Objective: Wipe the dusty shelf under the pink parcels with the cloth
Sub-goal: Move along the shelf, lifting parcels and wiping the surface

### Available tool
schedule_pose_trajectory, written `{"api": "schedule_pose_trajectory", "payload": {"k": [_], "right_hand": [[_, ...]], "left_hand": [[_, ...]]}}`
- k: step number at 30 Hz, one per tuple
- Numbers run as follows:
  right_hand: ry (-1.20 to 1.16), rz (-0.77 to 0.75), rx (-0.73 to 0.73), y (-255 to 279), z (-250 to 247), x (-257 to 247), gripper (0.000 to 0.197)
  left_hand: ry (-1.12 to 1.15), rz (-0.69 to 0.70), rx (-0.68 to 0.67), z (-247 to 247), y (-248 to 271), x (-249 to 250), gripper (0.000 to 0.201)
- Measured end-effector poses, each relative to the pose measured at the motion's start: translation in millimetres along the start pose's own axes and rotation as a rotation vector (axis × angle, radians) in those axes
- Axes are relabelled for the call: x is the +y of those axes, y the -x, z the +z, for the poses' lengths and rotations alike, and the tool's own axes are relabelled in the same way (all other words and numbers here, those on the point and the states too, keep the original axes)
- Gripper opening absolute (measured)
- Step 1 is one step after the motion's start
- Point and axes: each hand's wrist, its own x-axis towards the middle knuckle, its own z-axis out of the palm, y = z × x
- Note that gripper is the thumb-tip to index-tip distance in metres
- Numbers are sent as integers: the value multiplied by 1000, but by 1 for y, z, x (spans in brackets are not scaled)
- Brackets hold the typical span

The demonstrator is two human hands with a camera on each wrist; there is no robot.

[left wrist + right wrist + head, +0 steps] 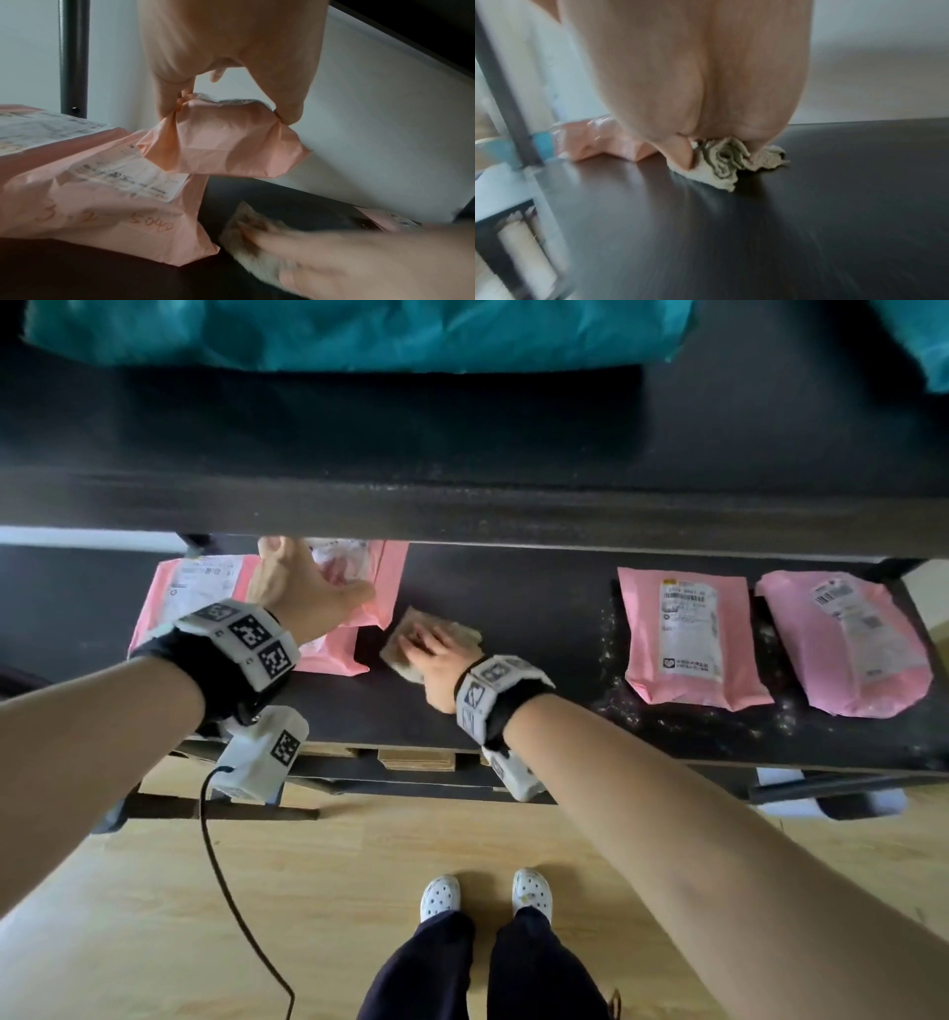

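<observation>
My left hand (pixel 308 588) grips a small pink parcel (pixel 223 142) by its top edge between thumb and fingers (pixel 287 113) and holds it lifted off the dark shelf (pixel 513 608). It hangs over two more pink parcels (pixel 200 593) lying at the shelf's left end. Just to their right, my right hand (pixel 431 654) lies with fingers spread on a crumpled beige cloth (pixel 405 654) and presses it onto the shelf. In the right wrist view the cloth (pixel 721 164) bunches under the palm, thumb at its side.
Two more pink parcels (pixel 688 634) (pixel 847 639) lie at the right with white dust (pixel 611 654) speckled around them. A darker upper shelf (pixel 462 505) with teal bags (pixel 359 331) overhangs closely. A metal upright (pixel 73 56) stands at the left rear.
</observation>
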Motion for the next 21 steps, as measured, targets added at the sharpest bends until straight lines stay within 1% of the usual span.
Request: {"api": "schedule_pose_trajectory", "payload": {"k": [1,3,5,6,7,9,11,12,13,15,16,18,19,20,21], "right_hand": [[-26,34,2,-11,-8,8,67],[-89,174,64,-22,-23,34,68],[-88,285,142,-17,-34,66,57],[-80,334,152,-11,-34,85,53],[-89,385,142,-3,-31,102,52],[-127,477,68,15,-19,127,60],[-192,514,26,29,-3,129,64],[-232,519,12,36,5,118,67],[-260,496,8,45,11,103,70],[-284,364,-12,61,19,60,76],[-284,285,-33,65,25,40,78],[-262,132,-24,70,34,-5,75],[-249,56,13,68,38,-22,71],[-248,4,53,65,41,-33,68],[-271,-3,84,62,42,-36,66]], "left_hand": [[-14,3,6,1,1,0,78],[-40,52,0,2,5,0,82],[-7,80,-9,3,6,-5,94],[3,85,-10,2,8,-5,98],[-1,82,-13,3,9,-7,101],[-28,63,-25,5,12,-2,102],[13,45,-34,11,13,0,97],[77,28,-72,14,16,4,96],[154,14,-114,18,18,6,98],[259,18,-173,25,20,16,104],[276,34,-191,26,22,23,104],[246,71,-204,30,25,34,102],[224,94,-207,30,28,41,101],[196,112,-196,32,27,44,100],[159,126,-192,34,28,48,98]]}}
